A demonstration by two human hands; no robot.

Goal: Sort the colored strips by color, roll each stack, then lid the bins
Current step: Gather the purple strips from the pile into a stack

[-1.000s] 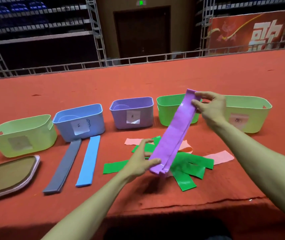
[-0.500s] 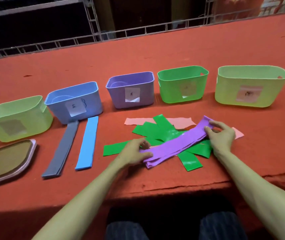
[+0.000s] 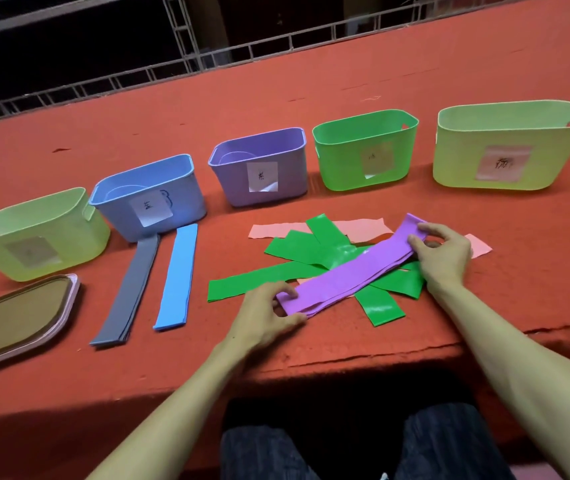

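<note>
A stack of purple strips [image 3: 349, 273] lies slantwise over a heap of green strips [image 3: 314, 249] and pink strips [image 3: 359, 226]. My left hand [image 3: 264, 315] pinches the stack's near left end. My right hand [image 3: 444, 252] pinches its far right end. A grey stack [image 3: 131, 289] and a blue stack [image 3: 177, 275] lie side by side to the left. Behind stand five bins: pale green [image 3: 39, 233], blue [image 3: 152, 199], purple [image 3: 259, 166], green [image 3: 363, 150] and pale green [image 3: 508, 147].
A lid [image 3: 17, 317] with a pink rim lies at the near left, below the leftmost bin. The red table's front edge [image 3: 346, 362] runs just behind my wrists, with my knees under it. A metal railing [image 3: 207, 57] crosses behind the table.
The purple stack, held up in the air a second ago, has come down onto the green and pink strips. Both hands keep hold of its ends. The camera has tilted down.
</note>
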